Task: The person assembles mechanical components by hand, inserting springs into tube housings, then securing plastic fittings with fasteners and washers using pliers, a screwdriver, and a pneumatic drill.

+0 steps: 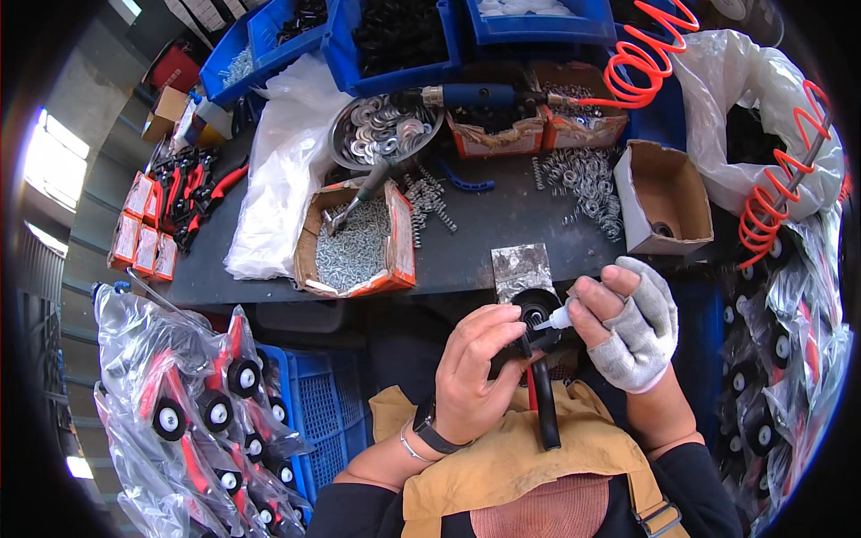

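Note:
My bare left hand (480,372) is closed round a black tool part (539,309) with a round head and a black handle (546,403) that points down toward my apron. Beside the handle shows a strip of red. In my right hand (630,327), which wears a grey-white fingerless glove, a small white nozzle bottle (558,319) is pinched, its tip at the round head. A metal plate (522,269) juts from the bench edge just beyond the round head. My left fingers partly hide the tool part.
On the dark bench (466,242) stand a carton of small screws (345,251), a bowl of washers (381,130), loose springs (583,184) and a cardboard box (664,193). Blue bins (390,40) line the back. Red coiled hoses (780,211) hang right. Bagged wheeled tools (202,412) flank me.

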